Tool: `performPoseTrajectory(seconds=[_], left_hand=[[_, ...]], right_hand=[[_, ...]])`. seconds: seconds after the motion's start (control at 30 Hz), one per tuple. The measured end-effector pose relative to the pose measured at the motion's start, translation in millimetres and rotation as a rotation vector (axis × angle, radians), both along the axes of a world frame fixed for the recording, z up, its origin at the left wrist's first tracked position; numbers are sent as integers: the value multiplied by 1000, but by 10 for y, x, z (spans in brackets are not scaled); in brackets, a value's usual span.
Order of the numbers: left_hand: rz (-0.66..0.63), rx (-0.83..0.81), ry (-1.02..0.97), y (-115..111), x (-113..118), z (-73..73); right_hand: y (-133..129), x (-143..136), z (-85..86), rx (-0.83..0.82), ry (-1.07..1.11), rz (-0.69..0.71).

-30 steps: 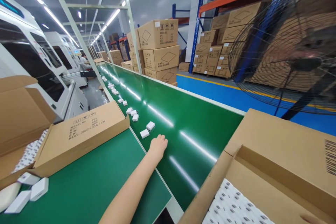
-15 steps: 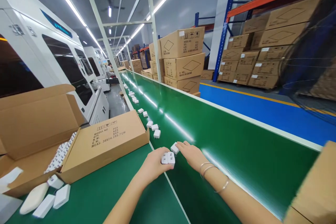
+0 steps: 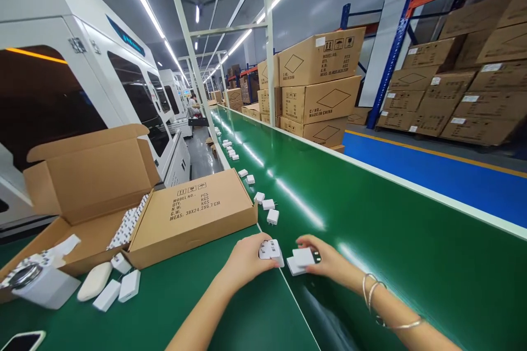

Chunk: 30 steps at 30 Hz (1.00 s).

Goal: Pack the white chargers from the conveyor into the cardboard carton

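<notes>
- At a green conveyor belt, a worker's left hand curls around a pair of white plug adapters, thumb below and fingers above, their dark-marked ends facing up.
- Just beside it, over the near edge of the belt, the right hand pinches a white charger block between thumb and fingers, its metal prongs turned toward the palm.
- A second block sits against its underside; whether it is gripped or resting on the belt cannot be told.
- The blocks look light and rigid, their smooth plastic cases probably a little slippery; the slim prongs seem the part likeliest to bend or scratch.
- Flat side walls appear to offer the best hold, fingers clear of the prongs.
- More loose adapters dot the belt's near side, beside a closed cardboard carton.
</notes>
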<state>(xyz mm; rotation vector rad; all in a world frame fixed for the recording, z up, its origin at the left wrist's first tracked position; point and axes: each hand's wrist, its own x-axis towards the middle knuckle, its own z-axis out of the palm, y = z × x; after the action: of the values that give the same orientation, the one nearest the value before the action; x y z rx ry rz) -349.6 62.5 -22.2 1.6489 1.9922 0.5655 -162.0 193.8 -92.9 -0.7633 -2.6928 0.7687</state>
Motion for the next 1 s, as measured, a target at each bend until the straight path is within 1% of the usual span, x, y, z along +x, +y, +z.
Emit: performPoseTrajectory(seconds=[0.07,0.17,0.23,0.33,0.4,0.47,0.6,0.67,0.73,0.8,0.83,0.93,1.0], left_hand=[[9,-9,13,12,23,-21],[-14,-34,59,30,78,-34],[-36,-56,103,55,139,-39],[-95,-82,199,127,287,-84],[-156,-82,270,197,429,-157],[-235,-75,320,272,599,-261],[-387,-118,370,355,923,-466],[-429,-147,381,333,1005,-516],[-453,-143,365,276,1007,-524],[-448,-108,336,209,951,-513],[-425,-87,320,180,914,-510],[-253,-39,249,128,822,-539],[-154,-20,189,117,797,-582]], right_hand=[[-123,-15,-47,-47,12,39],[-231,-33,-79,-63,7,48],[-250,-2,-54,-45,-23,38],[-238,152,25,24,-114,22],[-229,293,67,103,-197,2],[-238,417,69,195,-276,-33],[-337,539,-12,316,-362,-63],[-416,572,-36,337,-370,-51],[-499,605,-15,353,-353,-40],[-575,626,42,378,-309,-30],[-609,626,75,392,-280,-18],[-685,580,135,426,-215,27],[-715,537,114,436,-205,42]])
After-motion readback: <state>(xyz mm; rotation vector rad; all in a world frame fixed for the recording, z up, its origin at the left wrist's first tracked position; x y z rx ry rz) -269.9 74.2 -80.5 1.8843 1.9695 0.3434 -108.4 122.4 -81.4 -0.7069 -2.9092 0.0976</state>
